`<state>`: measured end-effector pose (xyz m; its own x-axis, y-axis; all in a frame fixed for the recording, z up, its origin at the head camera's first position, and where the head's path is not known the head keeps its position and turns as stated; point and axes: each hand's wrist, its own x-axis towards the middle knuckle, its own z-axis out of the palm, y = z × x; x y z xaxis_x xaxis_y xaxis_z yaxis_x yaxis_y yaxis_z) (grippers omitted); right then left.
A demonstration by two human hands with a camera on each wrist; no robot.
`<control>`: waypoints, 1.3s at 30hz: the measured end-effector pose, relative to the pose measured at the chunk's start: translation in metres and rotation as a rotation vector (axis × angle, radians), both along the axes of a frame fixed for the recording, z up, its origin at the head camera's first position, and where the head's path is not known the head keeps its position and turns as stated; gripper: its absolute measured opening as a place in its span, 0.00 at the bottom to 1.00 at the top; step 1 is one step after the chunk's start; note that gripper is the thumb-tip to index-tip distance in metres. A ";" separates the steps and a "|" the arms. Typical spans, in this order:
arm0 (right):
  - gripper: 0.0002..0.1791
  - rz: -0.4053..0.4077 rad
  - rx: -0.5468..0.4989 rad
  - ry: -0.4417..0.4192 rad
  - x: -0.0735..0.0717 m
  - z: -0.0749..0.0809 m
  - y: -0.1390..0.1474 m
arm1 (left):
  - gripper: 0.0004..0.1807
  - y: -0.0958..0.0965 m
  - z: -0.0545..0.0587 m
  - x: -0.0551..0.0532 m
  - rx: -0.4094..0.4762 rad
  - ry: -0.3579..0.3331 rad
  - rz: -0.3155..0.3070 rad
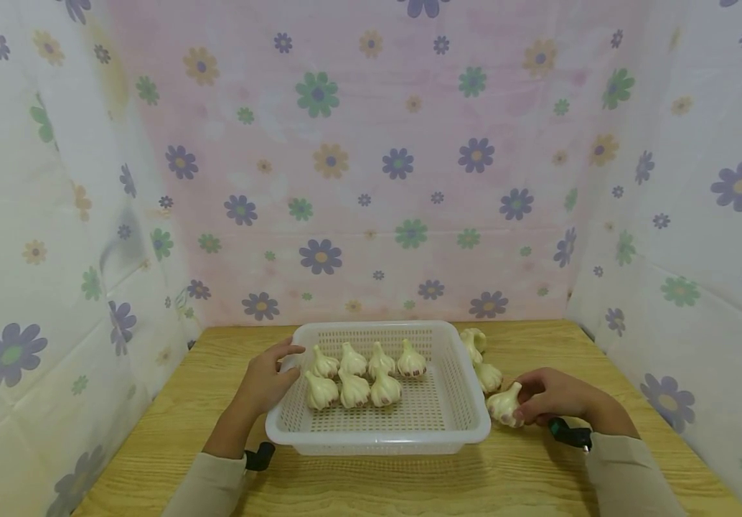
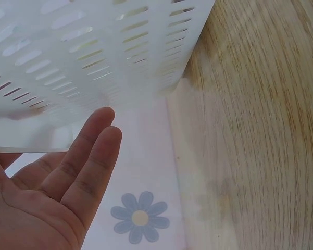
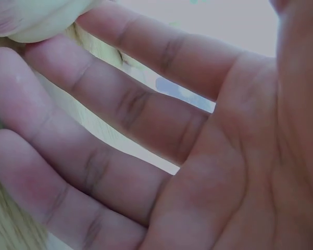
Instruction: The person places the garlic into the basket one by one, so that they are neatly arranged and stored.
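While the right hand's grip (image 1: 557, 393) pinches a round, cream-white garlic bulb (image 1: 503, 404) with purple marks, its stem (image 1: 515, 388) points up and a bit right, so its long way leans. It is just right of a white plastic basket (image 1: 377, 436) full of little holes, by the brown wooden tabletop's right side (image 1: 539, 345). The left hand's grip (image 1: 270, 377) is loose at the basket's left. Only the head view shows seven garlic bulbs (image 1: 354, 391) inside; the left wrist view shows the basket's outer wall (image 2: 159, 31).
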<state>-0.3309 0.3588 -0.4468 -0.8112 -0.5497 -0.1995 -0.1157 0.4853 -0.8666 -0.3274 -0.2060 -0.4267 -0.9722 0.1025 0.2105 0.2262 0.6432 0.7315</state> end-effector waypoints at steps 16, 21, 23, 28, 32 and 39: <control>0.23 -0.067 0.022 0.056 0.000 -0.002 0.016 | 0.23 -0.002 0.000 -0.002 -0.002 0.014 -0.003; 0.25 -0.078 0.012 0.084 0.001 0.003 0.015 | 0.23 -0.001 0.001 -0.001 0.000 0.016 -0.002; 0.25 -0.073 0.020 0.119 0.002 0.005 0.015 | 0.23 -0.001 0.001 -0.001 0.000 0.014 0.001; 0.20 -0.054 0.040 0.237 0.003 0.010 0.015 | 0.23 -0.001 0.001 -0.001 0.000 0.018 0.002; 0.19 -0.064 0.018 0.280 0.003 0.013 0.013 | 0.22 -0.001 0.001 -0.001 0.009 0.021 0.001; 0.21 -0.084 -0.005 0.306 0.006 0.020 0.009 | 0.23 0.001 -0.001 0.001 0.019 0.026 0.002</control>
<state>-0.3248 0.3679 -0.4271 -0.8759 -0.4783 0.0635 -0.3312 0.5004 -0.7999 -0.3260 -0.2052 -0.4275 -0.9666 0.0960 0.2377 0.2440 0.6295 0.7377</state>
